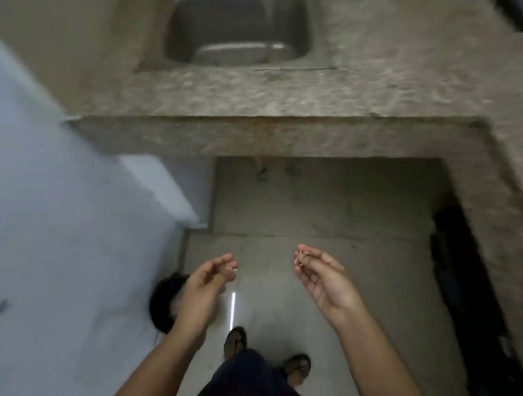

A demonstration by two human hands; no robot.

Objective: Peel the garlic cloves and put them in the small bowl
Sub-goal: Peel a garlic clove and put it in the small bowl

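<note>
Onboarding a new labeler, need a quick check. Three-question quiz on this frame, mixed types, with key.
1. True or false: the left hand and right hand are over the counter.
2. The right hand pinches: A) a knife, B) small pale scraps, C) a spoon.
3. Fill in: set into the counter is a metal ____.

Key
1. False: both are over the floor.
2. B.
3. sink.

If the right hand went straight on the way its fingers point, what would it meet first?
Probably the front edge of the counter, just in front of the sink. Nothing shows between it and the right hand, though depth is hard to judge.
</note>
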